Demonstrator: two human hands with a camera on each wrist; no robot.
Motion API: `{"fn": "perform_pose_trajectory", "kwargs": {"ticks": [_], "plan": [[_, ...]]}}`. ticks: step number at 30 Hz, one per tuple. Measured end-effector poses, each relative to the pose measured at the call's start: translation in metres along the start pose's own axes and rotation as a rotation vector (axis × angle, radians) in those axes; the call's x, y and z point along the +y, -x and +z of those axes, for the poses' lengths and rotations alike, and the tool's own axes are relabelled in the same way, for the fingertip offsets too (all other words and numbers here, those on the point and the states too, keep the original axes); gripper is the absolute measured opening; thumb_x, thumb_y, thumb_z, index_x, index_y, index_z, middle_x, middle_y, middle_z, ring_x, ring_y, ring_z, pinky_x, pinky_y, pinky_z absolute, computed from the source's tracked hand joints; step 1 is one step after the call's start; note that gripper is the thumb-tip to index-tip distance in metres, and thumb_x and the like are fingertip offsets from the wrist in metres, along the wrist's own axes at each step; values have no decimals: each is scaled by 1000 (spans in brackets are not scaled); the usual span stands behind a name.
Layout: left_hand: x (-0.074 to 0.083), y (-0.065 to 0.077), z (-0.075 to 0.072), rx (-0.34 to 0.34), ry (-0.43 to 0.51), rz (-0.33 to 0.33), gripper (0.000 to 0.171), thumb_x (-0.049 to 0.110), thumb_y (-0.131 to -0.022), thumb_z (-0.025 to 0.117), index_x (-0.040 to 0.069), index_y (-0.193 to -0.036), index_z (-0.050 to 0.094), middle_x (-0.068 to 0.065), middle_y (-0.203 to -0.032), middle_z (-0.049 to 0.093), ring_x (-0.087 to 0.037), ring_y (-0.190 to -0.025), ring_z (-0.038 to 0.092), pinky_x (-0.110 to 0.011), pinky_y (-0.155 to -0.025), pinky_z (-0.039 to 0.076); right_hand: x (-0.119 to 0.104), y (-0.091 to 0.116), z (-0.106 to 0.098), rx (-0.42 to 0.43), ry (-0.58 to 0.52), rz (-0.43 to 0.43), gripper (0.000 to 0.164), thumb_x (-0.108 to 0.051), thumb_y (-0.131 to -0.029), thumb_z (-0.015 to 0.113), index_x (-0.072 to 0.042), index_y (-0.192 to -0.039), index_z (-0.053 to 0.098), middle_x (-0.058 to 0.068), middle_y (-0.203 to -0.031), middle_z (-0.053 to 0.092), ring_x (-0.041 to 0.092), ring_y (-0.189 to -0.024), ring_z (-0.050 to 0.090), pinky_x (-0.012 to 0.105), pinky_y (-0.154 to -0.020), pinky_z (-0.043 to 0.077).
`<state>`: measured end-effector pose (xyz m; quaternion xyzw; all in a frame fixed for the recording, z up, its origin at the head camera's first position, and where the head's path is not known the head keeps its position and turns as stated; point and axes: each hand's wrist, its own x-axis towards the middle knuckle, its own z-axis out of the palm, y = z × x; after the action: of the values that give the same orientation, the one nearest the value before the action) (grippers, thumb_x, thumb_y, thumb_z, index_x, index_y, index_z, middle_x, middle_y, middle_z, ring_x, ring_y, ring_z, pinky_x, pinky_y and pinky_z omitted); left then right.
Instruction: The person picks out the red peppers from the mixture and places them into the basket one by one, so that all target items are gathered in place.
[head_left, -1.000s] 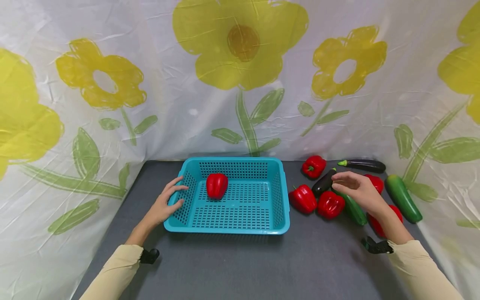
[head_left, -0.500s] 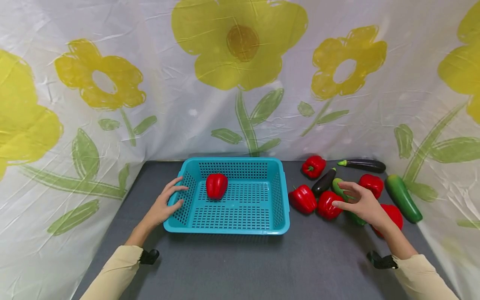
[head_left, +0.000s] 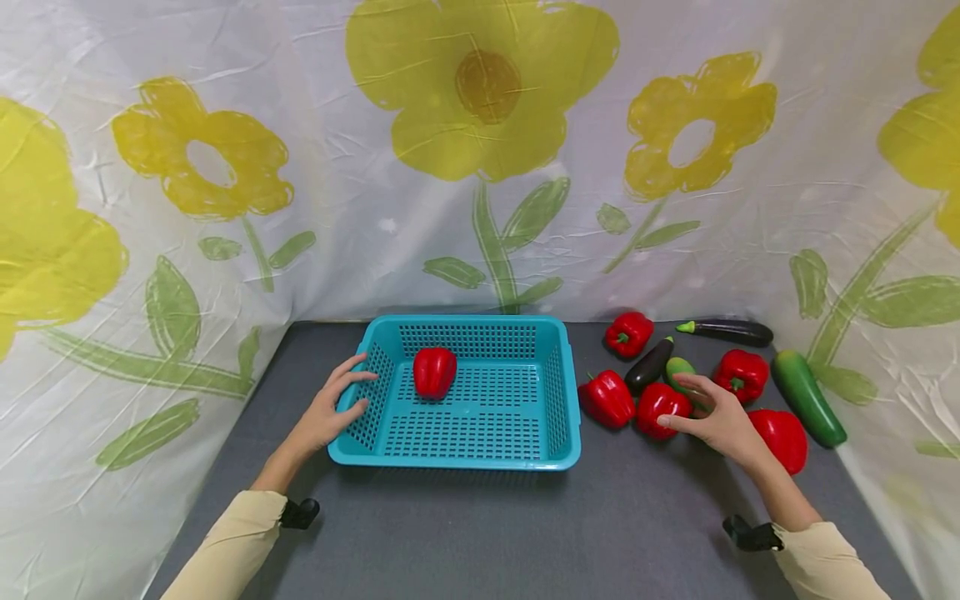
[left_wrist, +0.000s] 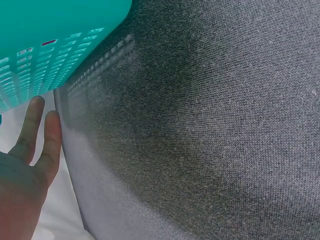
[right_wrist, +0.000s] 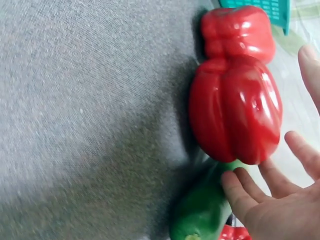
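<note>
My left hand lies at the left rim of the blue plastic basket, its fingers spread over the edge. In the left wrist view two straight fingers reach up beside the perforated wall. A single red bell pepper sits inside the basket, toward its back left. My right hand hovers with parted fingers over a green cucumber, partly covering it. Its thumb overlaps the red bell pepper on the left, also seen as the large red bell pepper in the right wrist view.
Around the right hand lie more red bell peppers, a small eggplant, a longer eggplant at the back and a large green cucumber at the right edge. A flowered curtain hangs behind the dark table.
My right hand has come down and slightly toward me, closer to the red bell pepper and cucumber, uncovering the bell pepper behind it. The left hand and basket have stayed put.
</note>
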<state>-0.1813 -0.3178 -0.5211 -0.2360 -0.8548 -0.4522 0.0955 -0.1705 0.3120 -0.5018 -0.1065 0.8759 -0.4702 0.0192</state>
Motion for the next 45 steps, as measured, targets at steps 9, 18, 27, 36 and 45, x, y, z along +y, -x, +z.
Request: {"fn": "perform_pose_trajectory", "kwargs": {"ticks": [9,18,27,36,45], "plan": [[2,-2,-1,-9,5,12,40,-10,-90,66,-3,-129,61,-24,-158,30,-48,-145,21,-73,-101,24,3,0,13,18,-19,0,70,-24,-88,83,-1,-146,50,19,-138,56,35,-119,57,22,-86,48],[5,-3,-1,-10,16,19,37,-8,-92,65,-3,-129,61,-23,-159,30,-47,-146,20,-73,-103,22,5,0,20,41,-31,15,73,-20,-86,84,-4,-147,48,20,-138,54,36,-116,54,26,-81,51],[5,-3,-1,-10,18,8,38,-9,-91,65,-3,-129,61,-24,-158,29,-48,-145,20,-73,-103,21,4,1,21,42,-52,24,73,-15,-86,83,-4,-148,46,25,-134,55,39,-114,53,31,-76,53],[2,-3,0,-10,9,1,40,-12,-89,65,-6,-128,60,-27,-157,29,-50,-144,21,-76,-101,22,4,2,19,40,-26,16,71,-17,-86,84,-5,-146,49,22,-132,56,38,-110,56,30,-77,53],[4,-2,-1,-7,12,9,38,-12,-89,65,-8,-127,60,-28,-156,29,-51,-144,21,-76,-101,22,1,3,10,52,-8,-5,73,-17,-86,84,-6,-148,49,20,-134,57,35,-110,56,30,-75,54]]}}
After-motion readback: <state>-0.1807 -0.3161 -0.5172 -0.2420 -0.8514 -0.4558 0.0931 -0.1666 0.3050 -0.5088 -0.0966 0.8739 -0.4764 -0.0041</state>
